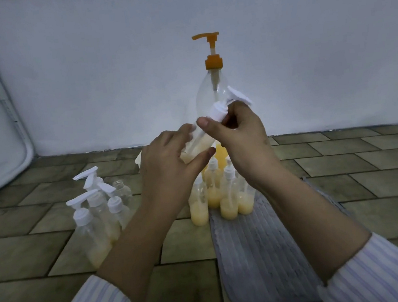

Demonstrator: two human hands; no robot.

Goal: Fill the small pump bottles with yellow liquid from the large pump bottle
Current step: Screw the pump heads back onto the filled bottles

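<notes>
Together, both hands (167,164) grip a clear plastic bottle (198,143).

Open tiled floor (369,155) rightward; bottle clusters left (98,213) and centre (221,198), crowding approach.

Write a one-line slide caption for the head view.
Both hands, left hand and right hand, hold a tilted small pump bottle at its white pump cap, before the large pump bottle.

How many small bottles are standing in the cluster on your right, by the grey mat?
4 small clear plastic pump bottles with yellow liquid: one left on the tiles, one behind, two in front on the ribbed grey mat. The right hand may hide more.
</notes>
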